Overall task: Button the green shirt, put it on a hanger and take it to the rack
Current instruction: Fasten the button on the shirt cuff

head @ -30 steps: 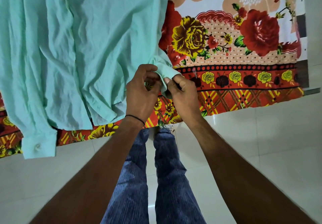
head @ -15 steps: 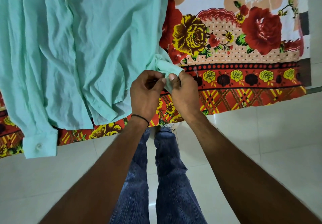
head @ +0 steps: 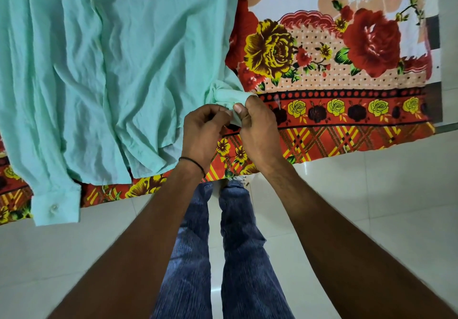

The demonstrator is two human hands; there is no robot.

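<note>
both hands (head: 233,130) pinch the green shirt (head: 111,70) cuff (head: 228,98) — bunched.

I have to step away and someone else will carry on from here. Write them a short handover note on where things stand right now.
Left hand: fingers pinched on the edge of the sleeve cuff.
Right hand: thumb and fingers gripping the same cuff from the other side.
Green shirt: spread flat on the flowered bedsheet, its other cuff hanging over the near edge with its button showing.
Done: cannot tell whether the front is buttoned.
Left: finish the held cuff, check the rest, then hanger and rack; neither is in view.
</note>
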